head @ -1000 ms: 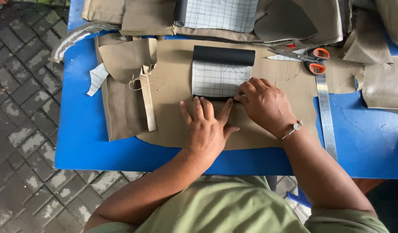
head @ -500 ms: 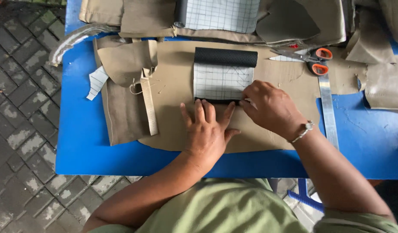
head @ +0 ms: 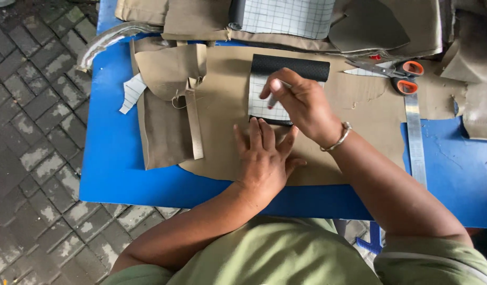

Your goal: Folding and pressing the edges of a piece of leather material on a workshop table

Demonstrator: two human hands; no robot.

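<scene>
My right hand has lifted off the near edge of the patch and now works higher up on its gridded backing.

Going left to right: the tan fabric pieces [head: 167,105] lie folded at the left of the blue table [head: 106,158]. My left hand [head: 264,158] stays flat, fingers spread, pressing the big tan sheet [head: 222,132] just below the black patch [head: 288,87]. My right hand [head: 301,103] has come up from that patch's lower right corner and is curled around a slim marking tool [head: 273,100] (chalk or pen, I cannot tell), its tip on the white grid. So the marking seems to have moved on. Farther right lie the orange-handled scissors [head: 402,71] and the steel ruler [head: 415,137].
</scene>
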